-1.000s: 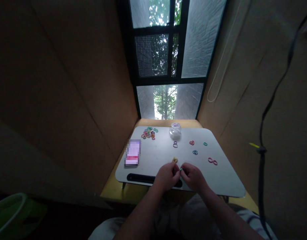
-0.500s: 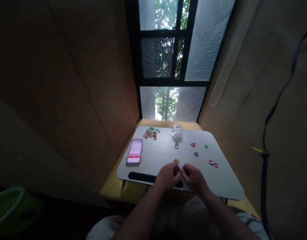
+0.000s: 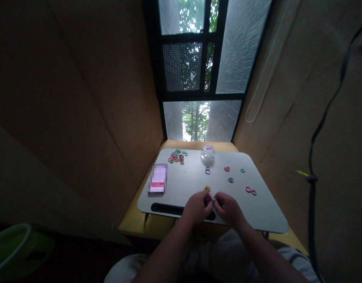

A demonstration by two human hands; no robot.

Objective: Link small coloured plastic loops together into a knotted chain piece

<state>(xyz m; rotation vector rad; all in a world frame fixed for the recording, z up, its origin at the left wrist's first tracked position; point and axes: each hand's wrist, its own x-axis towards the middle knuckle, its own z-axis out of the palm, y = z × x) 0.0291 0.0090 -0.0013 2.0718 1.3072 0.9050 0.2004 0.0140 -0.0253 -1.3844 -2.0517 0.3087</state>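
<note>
Low over the front of the white lap table, my left hand and my right hand meet fingertip to fingertip. Both are closed in a pinch on a small green elastic band, mostly hidden by the fingers. Just beyond my left fingertips lies a yellow band bundle. Further off are a purple band, a red cluster, a blue-green cluster, a green band and a pink figure-eight band.
A pile of coloured bands sits at the far left, with a blurred-out phone nearer. A clear jar stands at the back. The tabletop has a black slot along its front. A dark cable hangs at right.
The view has shifted slightly. My hands stay pinched together in nearly the same place, and the things on the table have not moved.
</note>
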